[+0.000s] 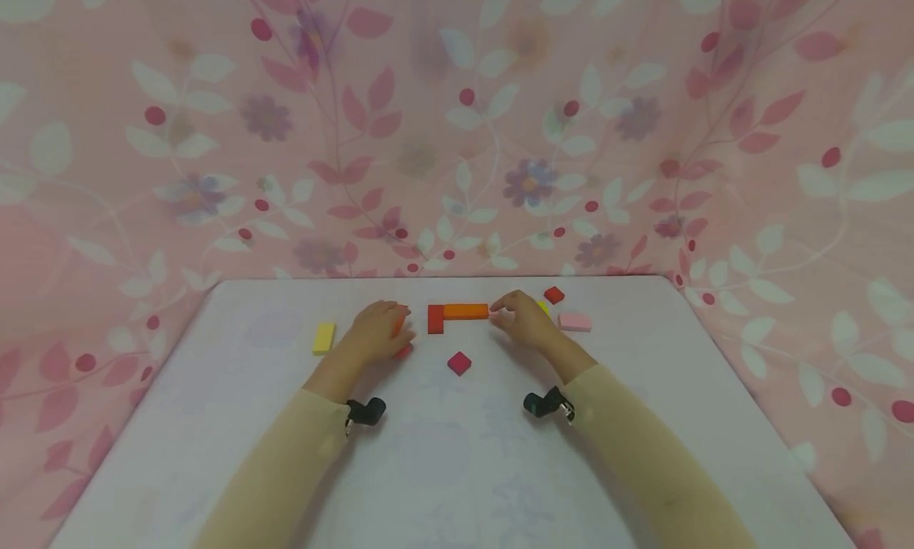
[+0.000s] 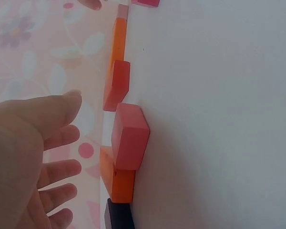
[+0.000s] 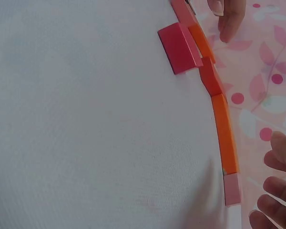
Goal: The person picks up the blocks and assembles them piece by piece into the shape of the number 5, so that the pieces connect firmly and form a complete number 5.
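Note:
In the head view my left hand hovers over an orange block and a red block, both partly hidden by it. The left wrist view shows this hand with spread, relaxed fingers holding nothing, beside a pinkish-red block. My right hand has its fingertips close to the right end of a long orange block. That block's left end meets an upright-lying red block. Loosely bent right fingers hold nothing in the right wrist view. A yellow block peeks out behind the right hand.
A crimson block lies between the forearms. At the left is a yellow block; at the right are a pink block and a small red block. Floral cloth hangs beyond the white table.

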A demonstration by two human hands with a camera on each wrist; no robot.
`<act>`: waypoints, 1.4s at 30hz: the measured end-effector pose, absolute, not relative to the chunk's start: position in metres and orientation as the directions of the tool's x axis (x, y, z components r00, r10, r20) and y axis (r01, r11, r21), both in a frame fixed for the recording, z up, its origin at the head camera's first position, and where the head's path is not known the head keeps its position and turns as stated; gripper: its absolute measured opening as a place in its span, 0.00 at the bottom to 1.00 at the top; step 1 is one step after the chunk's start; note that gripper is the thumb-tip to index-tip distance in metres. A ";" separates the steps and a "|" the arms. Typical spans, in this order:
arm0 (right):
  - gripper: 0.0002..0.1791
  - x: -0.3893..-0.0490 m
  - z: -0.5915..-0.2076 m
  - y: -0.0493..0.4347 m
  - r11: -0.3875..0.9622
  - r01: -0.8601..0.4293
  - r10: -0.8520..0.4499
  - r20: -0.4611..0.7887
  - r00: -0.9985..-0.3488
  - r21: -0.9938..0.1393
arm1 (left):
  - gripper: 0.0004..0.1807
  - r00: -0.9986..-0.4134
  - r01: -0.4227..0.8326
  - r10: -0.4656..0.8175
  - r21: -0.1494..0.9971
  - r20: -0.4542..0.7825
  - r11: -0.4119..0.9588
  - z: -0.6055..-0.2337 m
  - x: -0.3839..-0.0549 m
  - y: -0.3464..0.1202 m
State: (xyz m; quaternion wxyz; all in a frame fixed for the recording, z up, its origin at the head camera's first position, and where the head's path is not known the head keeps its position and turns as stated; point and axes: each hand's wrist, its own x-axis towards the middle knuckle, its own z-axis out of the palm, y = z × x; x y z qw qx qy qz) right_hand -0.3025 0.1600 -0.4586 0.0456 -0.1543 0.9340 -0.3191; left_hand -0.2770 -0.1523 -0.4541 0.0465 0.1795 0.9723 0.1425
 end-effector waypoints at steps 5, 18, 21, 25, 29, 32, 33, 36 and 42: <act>0.16 -0.298 -0.455 0.151 0.738 -0.313 -0.359 0.045 -0.932 -0.598 | 0.32 -0.947 0.291 0.318 0.296 -0.045 0.910 -0.452 -0.265 -0.158; 0.17 -0.300 -0.450 0.120 0.683 -0.371 -0.444 0.046 -0.895 -0.630 | 0.24 -0.985 0.152 0.170 0.373 -0.016 0.915 -0.465 -0.246 -0.162; 0.18 -0.302 -0.451 0.112 0.683 -0.367 -0.437 0.050 -0.898 -0.632 | 0.22 -0.979 0.194 0.202 0.397 0.020 0.897 -0.470 -0.248 -0.159; 0.17 -0.303 -0.451 0.099 0.680 -0.339 -0.428 0.023 -0.903 -0.650 | 0.20 -0.971 0.235 0.232 0.385 0.057 0.892 -0.474 -0.249 -0.157; 0.17 -0.304 -0.451 0.088 0.680 -0.333 -0.441 -0.002 -0.897 -0.653 | 0.19 -0.974 0.228 0.219 0.351 0.067 0.908 -0.476 -0.247 -0.157; 0.17 -0.305 -0.452 0.083 0.682 -0.343 -0.456 -0.009 -0.890 -0.646 | 0.18 -0.978 0.206 0.201 0.354 0.051 0.912 -0.475 -0.246 -0.157; 0.17 -0.305 -0.452 0.082 0.682 -0.347 -0.461 -0.010 -0.888 -0.644 | 0.18 -0.979 0.203 0.199 0.361 0.048 0.910 -0.475 -0.245 -0.157; 0.15 -0.306 -0.453 0.078 0.676 -0.361 -0.475 -0.005 -0.880 -0.642 | 0.17 -0.978 0.205 0.204 0.374 0.042 0.905 -0.474 -0.243 -0.157; 0.14 -0.305 -0.456 0.071 0.659 -0.327 -0.474 -0.036 -0.880 -0.678 | 0.18 -0.965 0.258 0.253 0.350 0.062 0.900 -0.475 -0.242 -0.162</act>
